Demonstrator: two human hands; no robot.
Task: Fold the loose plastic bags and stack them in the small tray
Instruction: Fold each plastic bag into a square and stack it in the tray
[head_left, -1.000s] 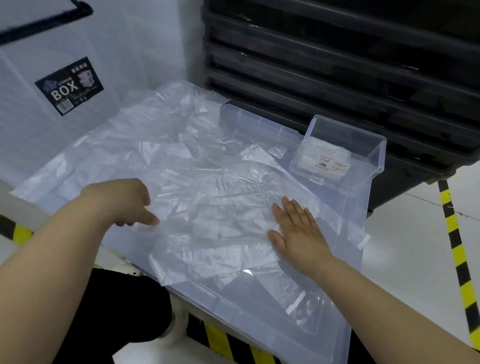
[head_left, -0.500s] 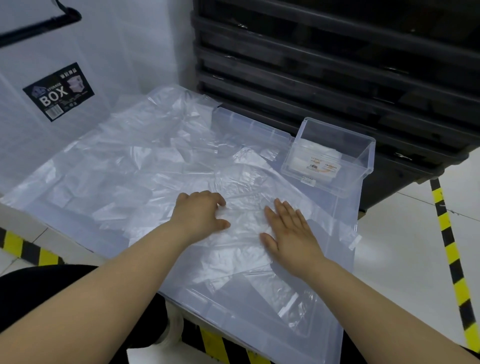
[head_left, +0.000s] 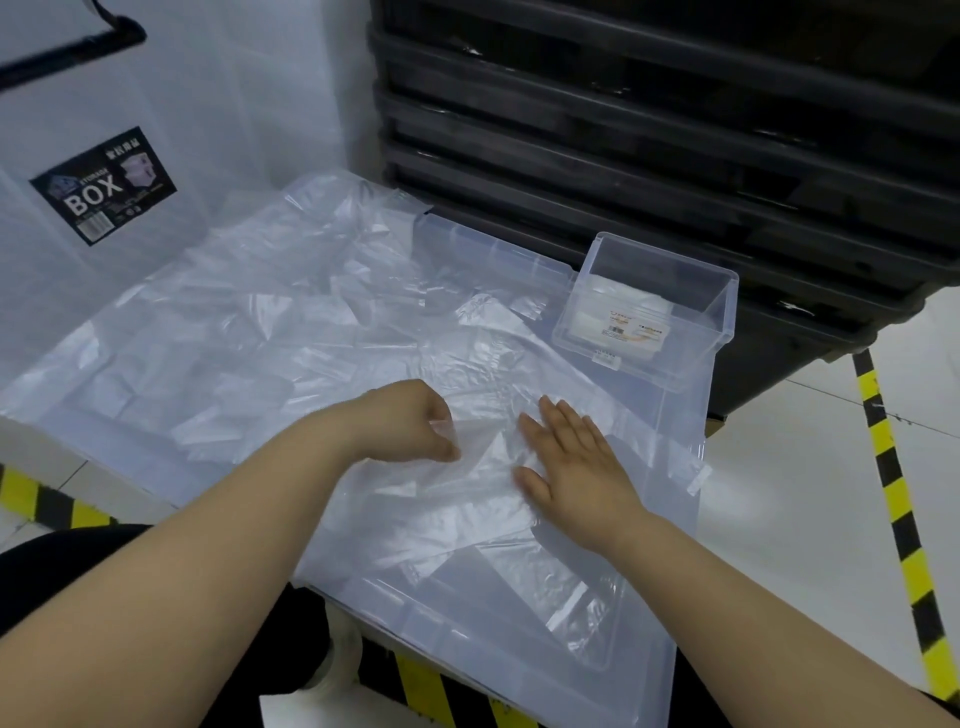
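Lowest in the frame, the clear storage lid (head_left: 519, 644) is my work surface, with one plastic bag (head_left: 467, 509) spread across its lower centre. My right hand (head_left: 576, 467) lies flat on that bag, fingers straight and together, pressing it down. Just left of it, my left hand (head_left: 410, 426) is curled, thumb and fingertips pinching a fold of the same bag, lifted a little off the lid. Across the middle and left of the frame the loose bags (head_left: 249, 332) lie in a crumpled, overlapping layer. Right of centre, the small tray (head_left: 693, 371) sits on the lid's far corner, a low pale stack (head_left: 618, 306) on its floor. Top right, black crates (head_left: 675, 130) are stacked; upper left, a translucent box (head_left: 218, 104) with a BOX label (head_left: 104, 187).
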